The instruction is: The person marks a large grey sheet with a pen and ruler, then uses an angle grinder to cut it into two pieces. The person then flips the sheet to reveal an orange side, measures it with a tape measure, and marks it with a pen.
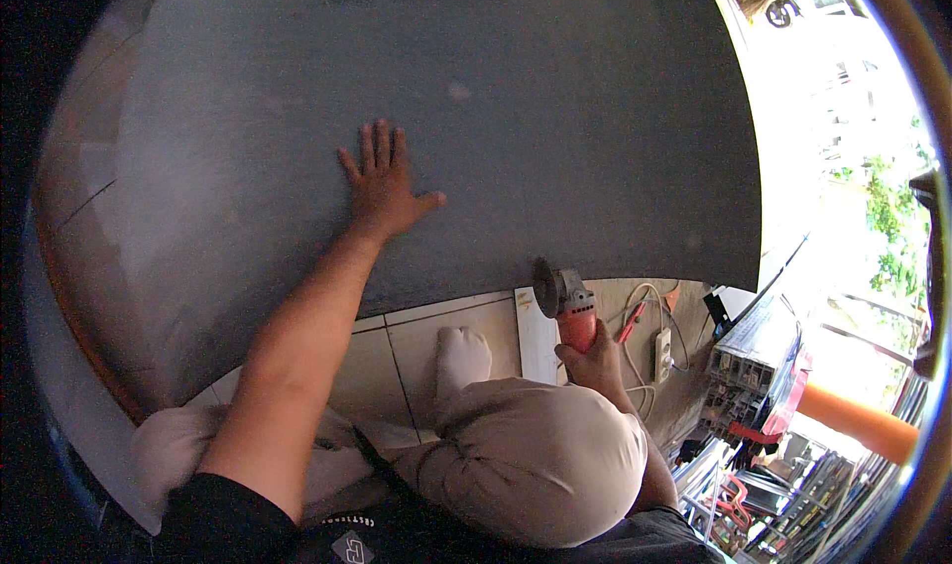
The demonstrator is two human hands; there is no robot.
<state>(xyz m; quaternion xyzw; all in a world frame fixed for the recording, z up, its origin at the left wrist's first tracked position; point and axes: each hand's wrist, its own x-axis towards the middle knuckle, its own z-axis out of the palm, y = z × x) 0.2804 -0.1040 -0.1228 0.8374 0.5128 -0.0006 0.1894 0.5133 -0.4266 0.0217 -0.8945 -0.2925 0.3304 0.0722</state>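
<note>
A large dark grey sheet [555,137] fills the upper middle of the head view. My left hand [385,187] lies flat on it with the fingers spread. Off the sheet's near edge, my right hand [598,364] is wrapped around the red body of an angle grinder [575,321]. The grinder's dark disc [544,286] stands on edge close to the sheet's near edge; whether it touches cannot be made out. My bent knee hides part of the right forearm.
Pale floor tiles [397,351] run below the sheet. A light strip [535,336] lies beside the grinder. Right of it are a power strip [662,356] with cables, stacked metal profiles [744,366], an orange pipe [858,423] and a heap of rods and tools. Bright daylight enters at right.
</note>
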